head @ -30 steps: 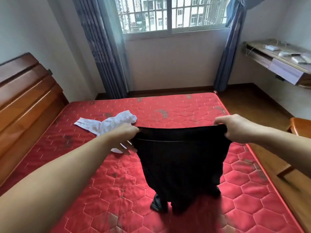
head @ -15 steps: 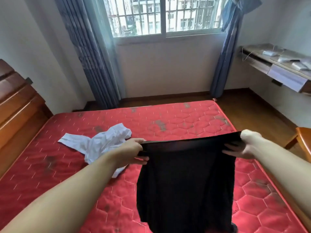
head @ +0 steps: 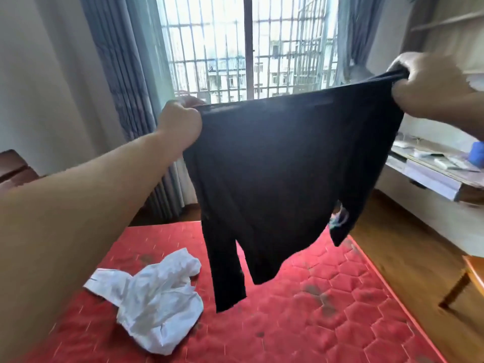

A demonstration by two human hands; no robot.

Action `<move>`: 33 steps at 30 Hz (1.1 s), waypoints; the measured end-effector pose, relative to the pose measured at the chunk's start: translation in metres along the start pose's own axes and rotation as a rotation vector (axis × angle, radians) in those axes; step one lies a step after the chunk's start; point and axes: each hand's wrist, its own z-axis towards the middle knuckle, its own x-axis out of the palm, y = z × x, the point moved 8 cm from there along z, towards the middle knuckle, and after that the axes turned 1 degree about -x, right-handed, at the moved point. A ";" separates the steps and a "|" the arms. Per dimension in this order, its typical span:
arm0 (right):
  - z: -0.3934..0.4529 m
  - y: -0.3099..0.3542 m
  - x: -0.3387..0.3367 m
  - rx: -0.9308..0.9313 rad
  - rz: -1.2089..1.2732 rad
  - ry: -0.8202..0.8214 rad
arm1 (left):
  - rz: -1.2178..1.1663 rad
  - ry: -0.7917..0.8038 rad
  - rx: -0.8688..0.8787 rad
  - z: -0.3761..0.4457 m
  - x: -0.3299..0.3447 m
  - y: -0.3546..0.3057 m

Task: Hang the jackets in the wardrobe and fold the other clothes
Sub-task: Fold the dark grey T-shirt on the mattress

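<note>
A black garment (head: pixel 282 163) hangs spread out in the air above the bed, its top hem stretched between my hands. My left hand (head: pixel 180 121) grips the hem's left corner in a fist. My right hand (head: pixel 429 85) grips the right corner, higher up. A long sleeve or leg dangles at the lower left, and a small white print shows near the lower right edge. A crumpled white garment (head: pixel 154 297) lies on the red quilted mattress (head: pixel 314 310) below my left arm.
A barred window (head: pixel 248 48) with grey curtains (head: pixel 123 74) is straight ahead. A wall-mounted desk with a drawer (head: pixel 432 176) holds small items at the right. A wooden chair edge (head: pixel 471 281) stands on the wooden floor at the far right. The wooden headboard (head: pixel 15 171) shows at the left.
Both hands have lifted the black garment up off the bed to window height, and it now hangs free. My view has tilted upward. The white garment stays on the mattress.
</note>
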 end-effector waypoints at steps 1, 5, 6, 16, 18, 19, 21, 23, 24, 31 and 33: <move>-0.013 0.005 0.002 -0.053 -0.045 0.074 | 0.050 0.020 -0.001 -0.010 0.000 0.005; -0.102 -0.020 0.048 -0.095 -0.218 0.390 | 0.313 0.231 0.104 -0.076 0.019 0.053; -0.131 -0.033 0.070 -0.101 -0.286 0.471 | 0.427 0.301 0.113 -0.098 0.028 0.074; -0.488 -0.154 0.271 -0.116 -0.440 0.924 | 1.001 0.871 -0.227 -0.378 0.115 0.385; -0.564 -0.176 0.300 -0.095 -0.463 0.995 | 1.068 0.955 -0.285 -0.448 0.127 0.440; -0.603 -0.186 0.312 -0.082 -0.473 1.039 | 1.101 0.994 -0.308 -0.484 0.131 0.466; -0.677 -0.205 0.330 -0.062 -0.474 1.113 | 1.157 1.057 -0.339 -0.550 0.138 0.509; -0.744 -0.214 0.335 -0.051 -0.463 1.175 | 1.202 1.128 -0.380 -0.614 0.138 0.541; -0.774 -0.218 0.335 -0.057 -0.469 1.202 | 1.220 1.162 -0.412 -0.643 0.136 0.553; -0.889 -0.221 0.302 -0.066 -0.515 1.358 | 1.319 1.318 -0.602 -0.760 0.100 0.571; -0.901 -0.220 0.291 -0.023 -0.506 1.391 | 1.338 1.330 -0.610 -0.769 0.096 0.569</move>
